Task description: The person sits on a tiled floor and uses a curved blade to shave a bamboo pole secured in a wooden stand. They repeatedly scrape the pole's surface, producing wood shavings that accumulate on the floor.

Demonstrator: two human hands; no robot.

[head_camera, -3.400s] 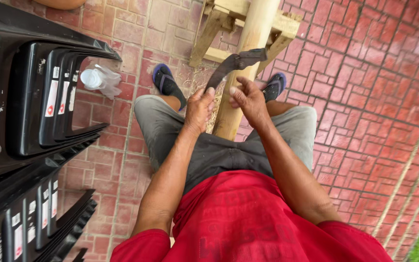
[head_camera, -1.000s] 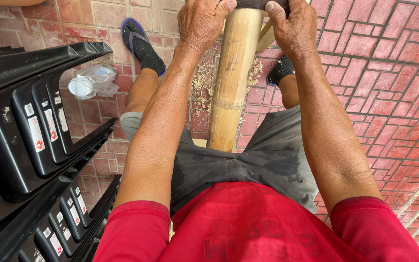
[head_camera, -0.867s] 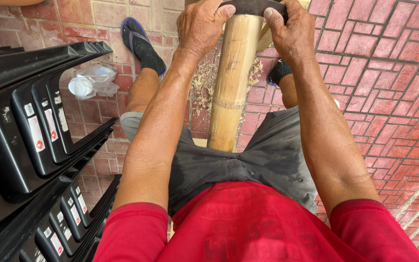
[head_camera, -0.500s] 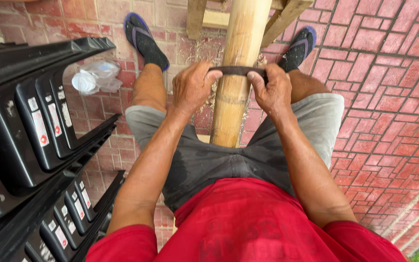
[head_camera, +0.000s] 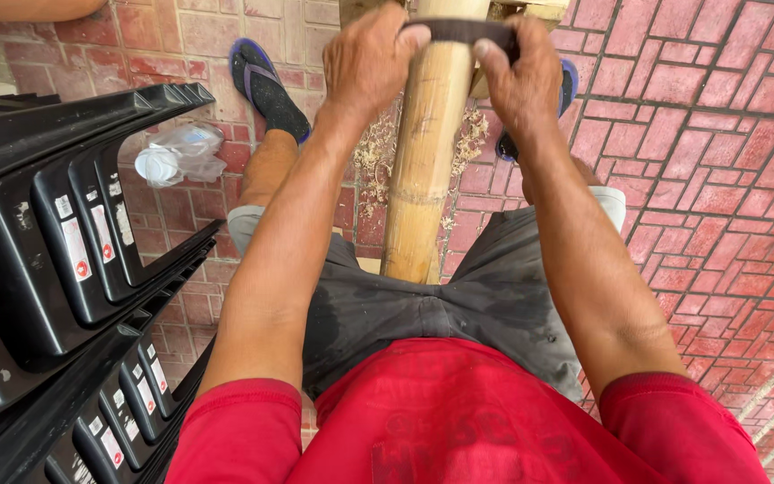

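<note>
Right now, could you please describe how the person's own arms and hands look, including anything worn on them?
Both arms are bare from short red sleeves down. The left hand and right hand wear no gloves; no rings, watch or bracelets show. The fingers are bare, with short nails.

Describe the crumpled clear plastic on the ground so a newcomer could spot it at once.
Start at the stacked black plastic chairs filling the left side. Just past their upper edge, on the red brick paving, lies the clear plastic bag, left of the blue flip-flop. It is the only see-through, whitish thing there, with a round white disc showing.
</note>
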